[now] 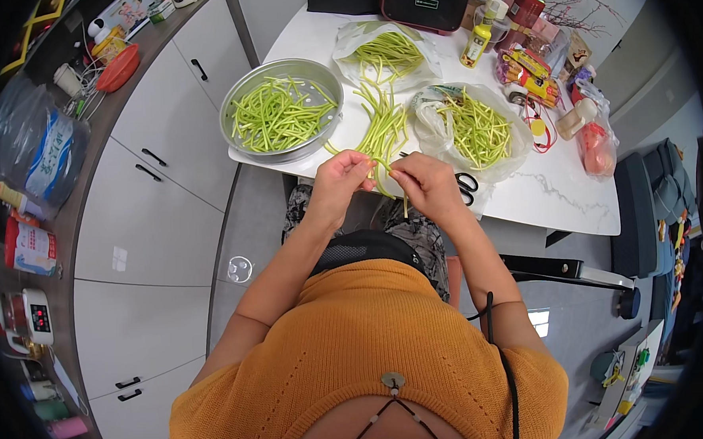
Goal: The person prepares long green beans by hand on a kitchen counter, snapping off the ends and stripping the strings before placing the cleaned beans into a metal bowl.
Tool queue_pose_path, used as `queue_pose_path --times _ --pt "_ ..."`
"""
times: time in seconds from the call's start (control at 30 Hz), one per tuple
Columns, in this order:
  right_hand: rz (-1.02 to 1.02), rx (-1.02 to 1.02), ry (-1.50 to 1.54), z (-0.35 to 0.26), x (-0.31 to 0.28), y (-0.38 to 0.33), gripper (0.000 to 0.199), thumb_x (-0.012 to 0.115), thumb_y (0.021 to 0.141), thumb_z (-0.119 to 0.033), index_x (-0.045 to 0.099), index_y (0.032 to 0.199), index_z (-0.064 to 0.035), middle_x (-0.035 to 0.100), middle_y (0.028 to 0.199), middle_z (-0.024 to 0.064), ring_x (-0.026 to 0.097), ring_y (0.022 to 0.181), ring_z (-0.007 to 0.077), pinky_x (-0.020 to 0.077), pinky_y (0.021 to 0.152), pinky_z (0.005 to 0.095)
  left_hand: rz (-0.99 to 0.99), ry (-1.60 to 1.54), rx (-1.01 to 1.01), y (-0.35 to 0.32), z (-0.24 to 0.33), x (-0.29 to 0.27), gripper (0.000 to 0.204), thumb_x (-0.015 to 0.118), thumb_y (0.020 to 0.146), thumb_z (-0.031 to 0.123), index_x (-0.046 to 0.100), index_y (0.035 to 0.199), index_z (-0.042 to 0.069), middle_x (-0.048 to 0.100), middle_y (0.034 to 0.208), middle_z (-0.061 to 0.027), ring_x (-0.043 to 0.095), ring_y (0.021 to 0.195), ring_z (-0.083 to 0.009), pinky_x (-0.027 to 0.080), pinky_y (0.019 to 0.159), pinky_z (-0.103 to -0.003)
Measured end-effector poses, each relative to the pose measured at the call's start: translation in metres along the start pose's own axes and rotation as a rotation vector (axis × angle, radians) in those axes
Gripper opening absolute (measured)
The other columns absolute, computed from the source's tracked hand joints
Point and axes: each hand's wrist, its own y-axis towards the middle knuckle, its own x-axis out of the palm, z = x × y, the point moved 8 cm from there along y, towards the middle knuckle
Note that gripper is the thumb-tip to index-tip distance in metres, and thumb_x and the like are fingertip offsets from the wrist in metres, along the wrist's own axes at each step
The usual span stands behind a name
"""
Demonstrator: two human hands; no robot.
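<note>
Left hand (340, 180) and right hand (427, 182), frame centre, both pinching one long thin green bean stalk (379, 164); stalk spans between grips, tail hanging below right hand.

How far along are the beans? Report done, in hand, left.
Done: a metal basin holds a good layer of cut green pieces. In hand: both hands, left and right, hold one bean at the table edge. Left: a loose pile and two open bags of beans.
</note>
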Motion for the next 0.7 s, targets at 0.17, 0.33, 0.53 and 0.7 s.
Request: queue_pose_path --times 0.17,0.33,0.53,0.7 --pt "-0.048 -0.049 -0.073 -0.011 0.01 -0.002 0.007 0.065 0.076 -0.008 0.061 0.08 -0.0042 0.059 0.072 0.0109 0.059 0.066 0.0281 0.047 0.057 0.0343 0.017 0.048 0.058 0.0 -0.001 0.003 0.009 0.056 0.088 0.007 0.057 0.092 0.0 0.059 0.08 -0.0034 0.053 0.062 -0.0073 0.05 0.068 -0.024" --pt "0.013 -0.025 -0.096 -0.006 0.005 -0.002 0.008 0.065 0.076 -0.01 0.061 0.081 -0.0052 0.06 0.072 0.0098 0.059 0.065 0.0274 0.0469 0.057 0.0342 0.075 0.084 0.088 0.002 -0.001 -0.003 0.011 0.056 0.088 0.008 0.057 0.094 -0.001 0.058 0.078 -0.0024 0.053 0.062 -0.0071 0.049 0.066 -0.023" --pt "-0.018 0.073 -0.076 0.002 0.001 -0.004 0.009 0.066 0.077 -0.012 0.063 0.081 -0.0048 0.061 0.072 0.0099 0.06 0.063 0.027 0.0469 0.056 0.0337 0.166 -0.067 0.074 0.003 -0.002 -0.013 0.015 0.056 0.089 0.01 0.057 0.097 -0.002 0.059 0.082 -0.0027 0.054 0.065 -0.0076 0.049 0.066 -0.023" --pt "-0.021 0.194 0.095 0.018 -0.002 -0.011 0.012 0.066 0.078 -0.012 0.066 0.086 -0.0023 0.064 0.075 0.0104 0.061 0.062 0.0226 0.0475 0.057 0.0298 0.235 -0.062 0.195 0.012 0.014 -0.044 0.015 0.053 0.09 0.011 0.057 0.098 -0.001 0.059 0.084 -0.0026 0.054 0.066 -0.0072 0.048 0.064 -0.022"
